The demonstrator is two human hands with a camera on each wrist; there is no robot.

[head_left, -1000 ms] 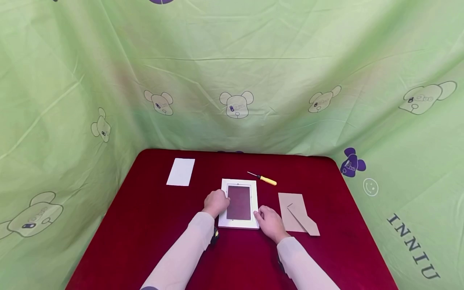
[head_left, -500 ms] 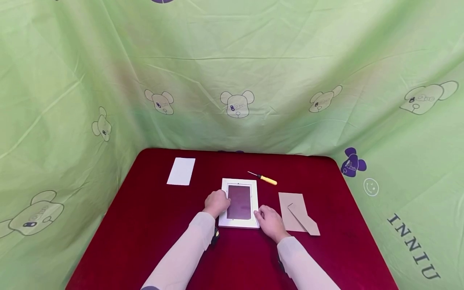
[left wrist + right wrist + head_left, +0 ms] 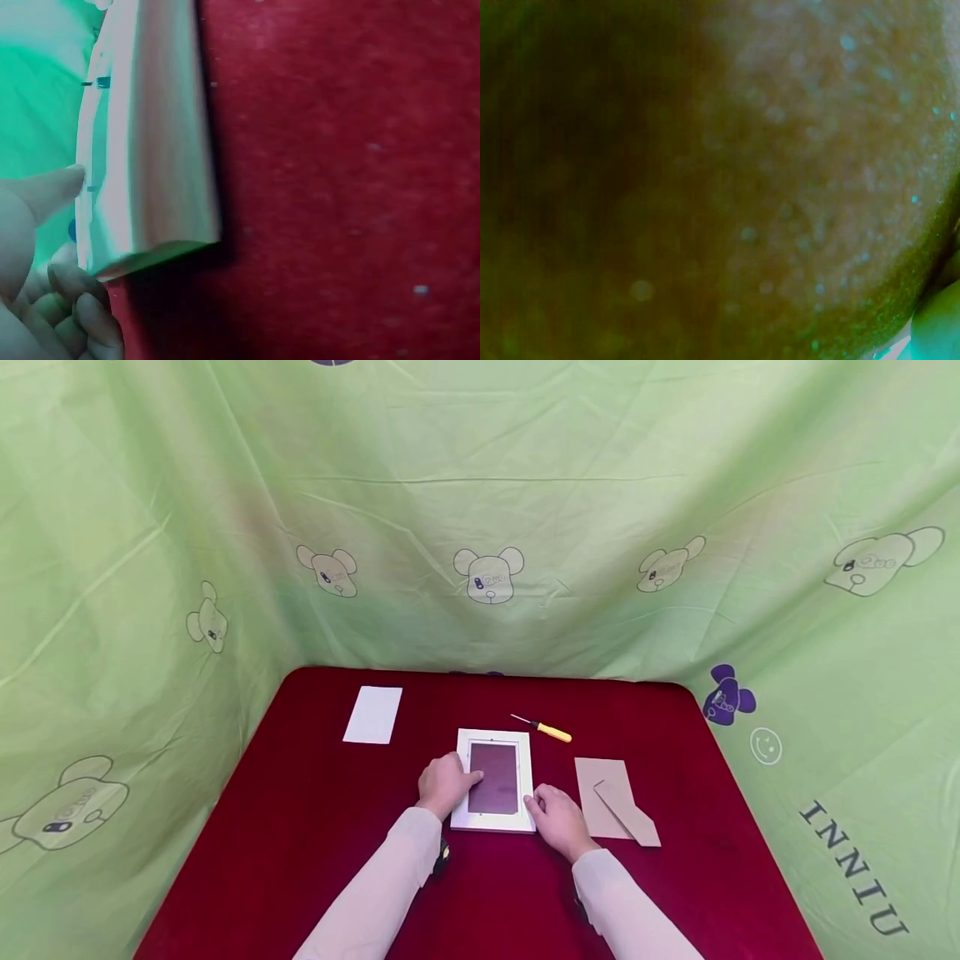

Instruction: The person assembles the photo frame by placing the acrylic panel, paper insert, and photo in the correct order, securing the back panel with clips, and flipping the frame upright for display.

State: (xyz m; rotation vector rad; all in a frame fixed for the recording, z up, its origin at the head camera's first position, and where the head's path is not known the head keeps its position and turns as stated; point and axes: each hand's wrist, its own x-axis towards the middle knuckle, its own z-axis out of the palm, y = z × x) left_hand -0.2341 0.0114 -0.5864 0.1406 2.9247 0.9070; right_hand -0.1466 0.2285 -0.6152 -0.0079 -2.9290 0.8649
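Observation:
A white picture frame point(image 3: 493, 822) lies on the red cloth, its rectangular opening showing a dark reddish pane point(image 3: 493, 777). At its left side is my left hand point(image 3: 444, 783), fingers curled by the outer edge and thumb reaching over the inner rim. The left wrist view has the thumb point(image 3: 56, 191) against the frame's edge point(image 3: 120, 150), near small dark metal tabs. My right hand point(image 3: 558, 820) holds the lower right edge, thumb on the border and fingers curled. The right wrist view is mostly dark and blurred, so the right fingertips are hidden.
A tan backing board point(image 3: 603, 781) with a stand leg lies to the right. Behind the frame is a screwdriver point(image 3: 553, 732) with a yellow handle. A white sheet point(image 3: 372, 714) lies back left. Green printed cloth point(image 3: 487, 510) surrounds the red table point(image 3: 315, 827).
The left thumb has straightened and stretched further right over the frame's opening, while the left hand has shifted slightly left. The right hand and the frame stay in place.

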